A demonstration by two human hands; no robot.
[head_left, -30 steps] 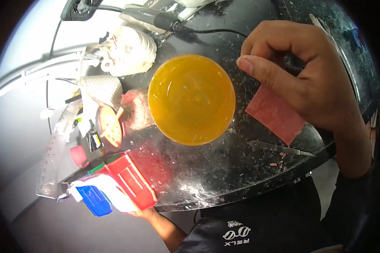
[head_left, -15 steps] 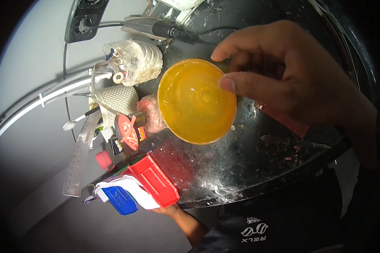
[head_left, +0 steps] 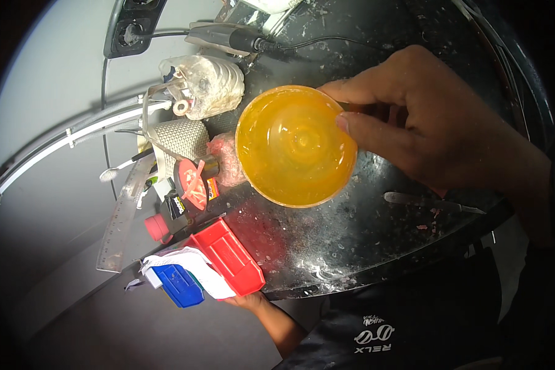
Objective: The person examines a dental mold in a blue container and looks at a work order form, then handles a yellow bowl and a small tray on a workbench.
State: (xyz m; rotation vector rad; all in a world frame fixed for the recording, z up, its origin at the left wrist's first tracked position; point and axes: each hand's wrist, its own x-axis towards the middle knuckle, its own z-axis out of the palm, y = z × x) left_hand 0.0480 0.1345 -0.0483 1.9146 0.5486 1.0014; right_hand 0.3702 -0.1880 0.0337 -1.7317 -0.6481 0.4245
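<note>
My right hand (head_left: 416, 114) pinches the right rim of a translucent yellow bowl (head_left: 290, 154) between thumb and fingers. The bowl is round and slightly tilted, its inside facing up with a small raised ring at the bottom. At the lower left, past the table's edge, my left hand (head_left: 250, 301) grips a red plastic tray (head_left: 228, 256) from below; most of its fingers are hidden. White papers (head_left: 194, 262) and a blue tray (head_left: 180, 285) are stacked against the red one.
The black table (head_left: 302, 246) carries white dust and scraps. A knife-like tool (head_left: 425, 200) lies near its front edge. Along the left stand a cut plastic bottle (head_left: 209, 86), a woven holder (head_left: 182, 139), a clear ruler (head_left: 118, 228) and a pink dish (head_left: 192, 185). A corded tool (head_left: 228, 38) lies behind.
My right hand has closed onto the bowl's rim, where its fingers were apart before. The bowl has shifted slightly right and tilted. My left hand remains at the red tray.
</note>
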